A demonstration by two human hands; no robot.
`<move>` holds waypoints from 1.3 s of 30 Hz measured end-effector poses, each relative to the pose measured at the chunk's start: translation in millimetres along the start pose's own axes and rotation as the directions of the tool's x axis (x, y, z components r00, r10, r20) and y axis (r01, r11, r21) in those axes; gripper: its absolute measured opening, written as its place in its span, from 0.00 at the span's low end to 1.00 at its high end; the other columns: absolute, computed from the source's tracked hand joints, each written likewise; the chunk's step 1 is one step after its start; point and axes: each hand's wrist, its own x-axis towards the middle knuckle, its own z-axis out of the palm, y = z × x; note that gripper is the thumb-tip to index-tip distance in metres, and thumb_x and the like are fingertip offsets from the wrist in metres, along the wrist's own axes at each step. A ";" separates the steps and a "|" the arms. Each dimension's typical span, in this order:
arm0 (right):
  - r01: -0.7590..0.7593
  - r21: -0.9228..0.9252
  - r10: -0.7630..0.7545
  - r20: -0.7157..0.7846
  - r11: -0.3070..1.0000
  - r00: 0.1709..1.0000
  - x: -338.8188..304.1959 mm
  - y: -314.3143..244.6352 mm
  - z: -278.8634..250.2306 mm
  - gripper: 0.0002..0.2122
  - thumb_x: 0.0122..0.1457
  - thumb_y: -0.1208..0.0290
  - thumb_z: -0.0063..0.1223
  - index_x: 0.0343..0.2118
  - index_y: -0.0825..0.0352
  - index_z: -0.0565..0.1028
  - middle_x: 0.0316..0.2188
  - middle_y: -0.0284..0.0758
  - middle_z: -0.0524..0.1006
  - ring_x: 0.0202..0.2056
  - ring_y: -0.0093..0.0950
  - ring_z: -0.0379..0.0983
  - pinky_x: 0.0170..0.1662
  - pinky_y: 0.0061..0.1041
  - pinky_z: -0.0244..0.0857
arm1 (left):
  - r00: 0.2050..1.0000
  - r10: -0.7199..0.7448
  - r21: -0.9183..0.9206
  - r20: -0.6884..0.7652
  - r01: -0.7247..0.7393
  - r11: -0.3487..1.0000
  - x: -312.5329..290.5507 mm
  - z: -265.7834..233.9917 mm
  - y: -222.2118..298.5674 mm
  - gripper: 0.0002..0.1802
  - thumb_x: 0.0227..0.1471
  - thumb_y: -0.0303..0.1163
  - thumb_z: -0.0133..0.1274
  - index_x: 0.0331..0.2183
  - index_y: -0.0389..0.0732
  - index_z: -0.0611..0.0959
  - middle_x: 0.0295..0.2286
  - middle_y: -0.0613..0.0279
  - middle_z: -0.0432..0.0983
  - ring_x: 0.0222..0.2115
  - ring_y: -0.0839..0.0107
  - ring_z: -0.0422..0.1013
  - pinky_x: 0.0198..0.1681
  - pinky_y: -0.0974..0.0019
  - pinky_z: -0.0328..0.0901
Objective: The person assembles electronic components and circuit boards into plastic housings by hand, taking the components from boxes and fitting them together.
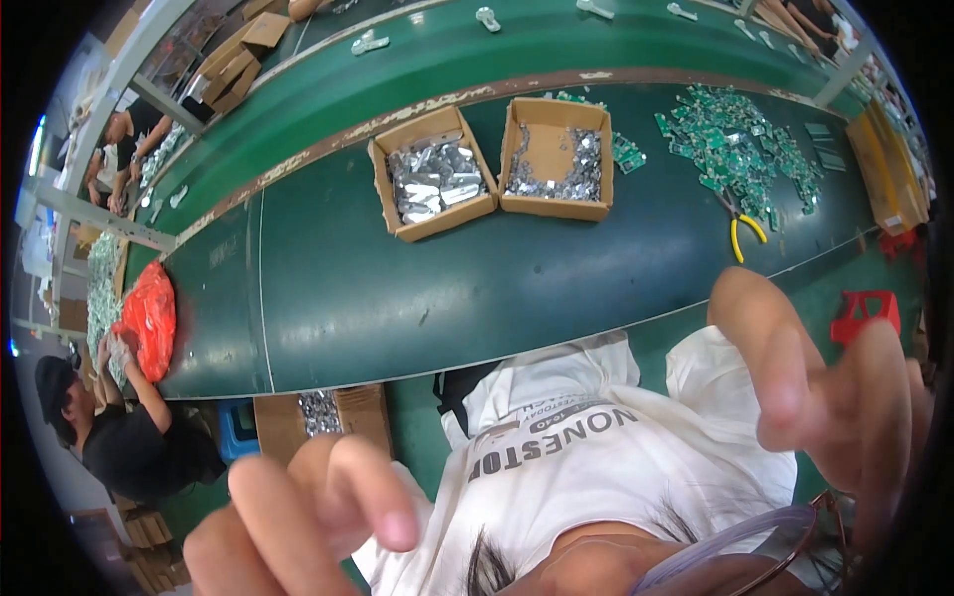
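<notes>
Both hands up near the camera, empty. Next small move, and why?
Probably lower the left hand and right hand toward the green table. Both hang close to the lens with fingers spread, holding nothing, well short of the two cardboard boxes of metal parts and the yellow-handled pliers.

two boxes side by side on table — pliers right | boards behind

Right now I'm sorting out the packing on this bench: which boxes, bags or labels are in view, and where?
Left cardboard box: open, brown, on the green table, full of shiny metal pieces.
Right cardboard box: open, brown, beside it, partly filled with small metal bits.
Orange bag: crumpled plastic, at the table's left end.
Floor box: brown, below the table edge, metal bits inside.
Flat cartons: brown, top left.
No screens visible.
</notes>
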 end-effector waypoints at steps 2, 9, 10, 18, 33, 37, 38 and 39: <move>0.061 -0.031 -0.063 -0.058 0.998 0.996 0.1 -18.5 -16.9 0.06 0.49 0.61 0.56 0.26 0.54 0.75 0.29 0.15 0.68 0.36 0.16 0.60 0.36 0.18 0.53 | 0.902 -0.168 -0.048 -0.399 0.162 0.986 -19.8 29.8 15.7 0.05 0.45 0.31 0.53 0.20 0.51 0.76 0.35 0.79 0.68 0.45 0.67 0.57 0.52 0.56 0.47; 0.289 0.022 -0.286 0.238 0.957 0.928 -45.6 24.2 -31.9 0.06 0.53 0.63 0.49 0.29 0.58 0.75 0.27 0.28 0.71 0.28 0.22 0.66 0.28 0.23 0.61 | 0.943 0.242 0.347 0.227 -0.311 0.885 -25.9 -44.6 -8.8 0.16 0.43 0.51 0.54 0.25 0.49 0.75 0.29 0.69 0.61 0.38 0.68 0.55 0.40 0.61 0.53; 0.225 -0.030 -0.195 0.397 0.974 0.897 -55.3 28.2 -39.0 0.05 0.51 0.63 0.52 0.24 0.56 0.75 0.26 0.22 0.70 0.25 0.19 0.63 0.25 0.23 0.58 | 0.832 0.117 0.297 0.541 -0.320 0.900 -24.3 -70.3 -4.5 0.19 0.41 0.52 0.56 0.26 0.47 0.75 0.31 0.68 0.63 0.39 0.68 0.55 0.40 0.60 0.52; -0.188 -0.806 0.828 0.547 0.561 0.123 -140.2 173.4 -96.7 0.08 0.48 0.71 0.53 0.31 0.67 0.74 0.25 0.37 0.72 0.28 0.38 0.71 0.30 0.35 0.64 | 0.920 -0.220 0.944 -0.324 0.301 -0.134 -11.3 -189.6 -128.6 0.07 0.44 0.27 0.53 0.28 0.35 0.78 0.24 0.54 0.74 0.25 0.54 0.70 0.31 0.58 0.65; -0.149 -0.893 0.892 0.441 0.425 -0.095 -161.1 182.5 -72.6 0.04 0.50 0.71 0.50 0.26 0.63 0.77 0.26 0.37 0.73 0.30 0.37 0.72 0.32 0.36 0.66 | 0.880 -0.311 0.931 -0.360 0.315 -0.187 -6.6 -226.0 -180.3 0.11 0.36 0.25 0.59 0.28 0.40 0.78 0.28 0.61 0.69 0.30 0.61 0.65 0.35 0.61 0.61; -0.144 -0.903 0.913 0.408 0.404 0.003 -161.8 183.6 -72.1 0.04 0.48 0.73 0.51 0.24 0.65 0.76 0.24 0.37 0.72 0.29 0.37 0.71 0.31 0.36 0.66 | 0.893 -0.310 0.946 -0.325 0.303 -0.118 -9.5 -230.8 -169.8 0.10 0.36 0.24 0.59 0.28 0.40 0.78 0.28 0.62 0.69 0.31 0.61 0.65 0.36 0.62 0.61; -0.145 -0.903 0.912 0.409 0.405 0.004 -163.2 184.8 -74.0 0.04 0.48 0.73 0.51 0.24 0.65 0.76 0.24 0.37 0.72 0.29 0.37 0.71 0.31 0.36 0.66 | 0.897 -0.321 0.953 -0.303 0.276 -0.128 -10.4 -231.8 -166.4 0.10 0.36 0.25 0.59 0.28 0.40 0.79 0.28 0.63 0.69 0.32 0.62 0.65 0.36 0.62 0.61; -0.187 -0.889 0.906 0.423 0.419 0.016 -165.1 186.9 -76.4 0.03 0.48 0.74 0.51 0.25 0.66 0.76 0.24 0.37 0.71 0.29 0.38 0.71 0.31 0.36 0.66 | 0.900 -0.333 0.959 -0.280 0.248 -0.137 -10.7 -232.0 -163.8 0.10 0.36 0.25 0.58 0.28 0.40 0.79 0.29 0.64 0.69 0.33 0.64 0.65 0.37 0.62 0.60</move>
